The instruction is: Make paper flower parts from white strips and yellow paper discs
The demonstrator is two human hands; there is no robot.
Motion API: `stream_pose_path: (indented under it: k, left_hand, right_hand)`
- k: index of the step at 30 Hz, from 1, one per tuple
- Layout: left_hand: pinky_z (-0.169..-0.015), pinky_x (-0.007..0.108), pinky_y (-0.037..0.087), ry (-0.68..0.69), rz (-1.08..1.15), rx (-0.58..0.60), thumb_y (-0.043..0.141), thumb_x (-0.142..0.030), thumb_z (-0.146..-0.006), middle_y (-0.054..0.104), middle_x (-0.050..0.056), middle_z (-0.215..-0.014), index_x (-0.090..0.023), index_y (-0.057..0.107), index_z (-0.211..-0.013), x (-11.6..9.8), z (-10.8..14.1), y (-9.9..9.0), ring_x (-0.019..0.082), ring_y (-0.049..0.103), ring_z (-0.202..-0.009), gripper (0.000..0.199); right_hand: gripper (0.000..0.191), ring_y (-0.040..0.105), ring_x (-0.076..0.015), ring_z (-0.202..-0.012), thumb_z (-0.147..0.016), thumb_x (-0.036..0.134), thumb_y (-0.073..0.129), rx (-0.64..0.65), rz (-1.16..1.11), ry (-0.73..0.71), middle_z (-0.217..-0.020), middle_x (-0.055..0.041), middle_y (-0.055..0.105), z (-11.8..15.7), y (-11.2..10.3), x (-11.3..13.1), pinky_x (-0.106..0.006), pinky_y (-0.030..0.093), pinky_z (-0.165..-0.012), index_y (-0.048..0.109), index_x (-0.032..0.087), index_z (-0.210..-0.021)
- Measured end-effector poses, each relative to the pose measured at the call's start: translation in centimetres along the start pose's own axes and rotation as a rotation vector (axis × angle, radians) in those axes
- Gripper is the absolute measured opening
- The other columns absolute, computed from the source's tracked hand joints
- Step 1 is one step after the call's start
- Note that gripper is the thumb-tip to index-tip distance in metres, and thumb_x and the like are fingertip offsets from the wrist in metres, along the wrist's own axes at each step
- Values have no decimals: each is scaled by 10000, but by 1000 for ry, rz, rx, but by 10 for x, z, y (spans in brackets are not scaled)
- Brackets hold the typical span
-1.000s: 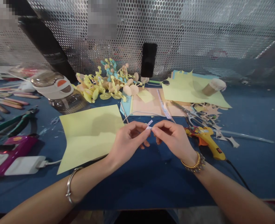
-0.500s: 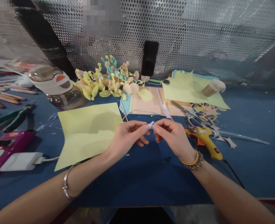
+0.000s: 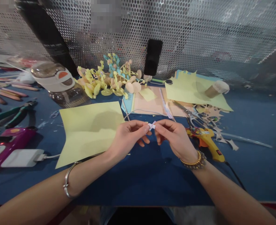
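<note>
Between my fingertips is a small folded strip of pale lilac-white paper (image 3: 152, 126), its ends crossing each other. My left hand (image 3: 132, 132) pinches its left end between thumb and forefinger. From the other side my right hand (image 3: 169, 132) pinches the right end the same way. Both hands hover over the blue table, close together. Left of them lies a large yellow paper sheet (image 3: 91, 132), its right edge partly behind my left hand. Longer lilac paper strips (image 3: 166, 106) rest on peach sheets just behind my hands.
A yellow glue gun (image 3: 209, 142) and scissors (image 3: 191, 117) lie to the right among paper scraps. Yellow and blue paper flowers (image 3: 105, 79), a lidded jar (image 3: 58, 82) and an upright phone (image 3: 153, 57) stand behind. Green-handled pliers (image 3: 16, 115) and a purple power strip (image 3: 16, 142) lie left.
The small paper strip has turned between my fingertips and now shows a crossed shape. My hands stay nearly in place, while the camera view has shifted slightly.
</note>
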State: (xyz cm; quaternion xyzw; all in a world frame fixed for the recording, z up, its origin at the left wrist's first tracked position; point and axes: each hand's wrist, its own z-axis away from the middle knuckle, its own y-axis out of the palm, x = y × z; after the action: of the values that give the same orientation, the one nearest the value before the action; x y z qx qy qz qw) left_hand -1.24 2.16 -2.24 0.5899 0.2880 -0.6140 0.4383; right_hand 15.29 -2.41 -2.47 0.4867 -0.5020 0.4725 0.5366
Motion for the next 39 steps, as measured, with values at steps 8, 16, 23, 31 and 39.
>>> stream_pose_path:
  k: [8, 16, 23, 31, 39]
  left_hand:
    - [-439, 173, 500, 51, -52, -17, 673, -308, -807, 705, 23, -718, -168, 687, -808, 0, 2, 0, 89, 631, -513, 141]
    - [-466, 187, 533, 102, -155, -11, 676, -337, -798, 705, 32, -698, -173, 695, -812, 0, 7, 2, 107, 647, -528, 165]
    - [-429, 182, 510, 44, -50, -20, 663, -341, -801, 717, 40, -734, -178, 688, -797, 2, 2, 1, 101, 644, -509, 165]
    - [-449, 177, 518, 57, -64, -15, 664, -328, -813, 718, 32, -734, -177, 695, -805, 1, 4, 1, 98, 652, -524, 153]
    - [-468, 182, 537, 86, -106, -11, 652, -302, -826, 713, 27, -723, -178, 697, -801, 0, 5, 1, 100, 652, -531, 134]
  right_hand:
    - [202, 540, -79, -460, -818, 374, 674, -20, 53, -42, -598, 27, 602, 1, 1, 1, -217, 469, -454, 676, 179, -768]
    - [136, 552, -81, -499, -822, 260, 648, -135, 399, -218, -630, 17, 623, 8, 7, 11, -200, 458, -465, 654, 189, -706]
    - [211, 550, -88, -457, -847, 371, 631, -44, 134, -84, -596, 18, 608, 2, 2, 2, -231, 486, -458, 665, 180, -763]
    - [168, 542, -83, -448, -813, 352, 692, -3, 22, -63, -585, 26, 623, 1, 1, -3, -222, 483, -444, 702, 188, -848]
    - [153, 535, -81, -444, -794, 348, 709, -24, 57, -93, -567, 37, 604, 2, 2, -2, -215, 475, -434, 703, 196, -813]
